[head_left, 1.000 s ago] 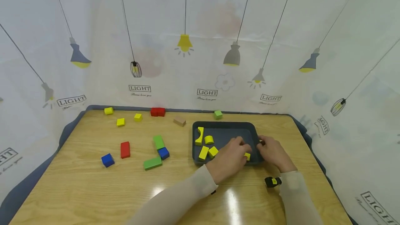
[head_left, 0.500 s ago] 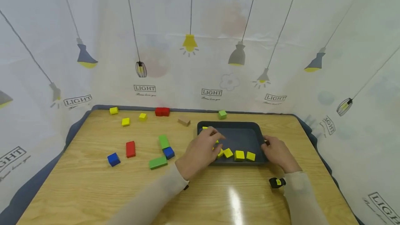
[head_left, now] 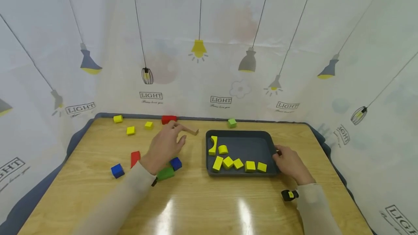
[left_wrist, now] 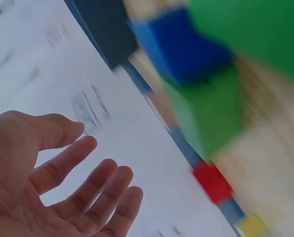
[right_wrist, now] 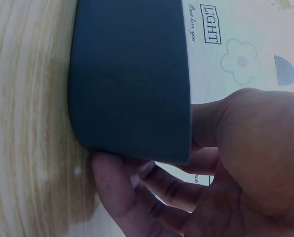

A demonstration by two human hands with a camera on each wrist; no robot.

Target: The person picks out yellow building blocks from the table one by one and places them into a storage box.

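Note:
My left hand (head_left: 163, 148) is in the air over the left-middle of the table, fingers loosely spread and holding nothing. Beneath and beside it lie a blue block (head_left: 176, 163) and a green block (head_left: 166, 173); a second green block (left_wrist: 211, 113) shows in the left wrist view and is mostly hidden by the hand in the head view. My right hand (head_left: 291, 164) grips the right side of the dark tray (head_left: 251, 148), with the thumb at its rim and fingers curled under its wall (right_wrist: 129, 89). Several yellow blocks (head_left: 250, 166) lie along the tray's front and left, one of them an arch (head_left: 213, 145).
Around the left hand are a red block (head_left: 135, 158), partly covered, and a blue cube (head_left: 117, 170). Toward the back edge sit several yellow blocks (head_left: 130, 130), red blocks (head_left: 168, 119), a plain wooden block (head_left: 192, 130) and a light green cube (head_left: 232, 123). A printed curtain (head_left: 183, 82) surrounds the table.
My left hand has left the tray and moved left over the table, uncovering the yellow blocks inside. The right hand has kept its grip on the tray's side.

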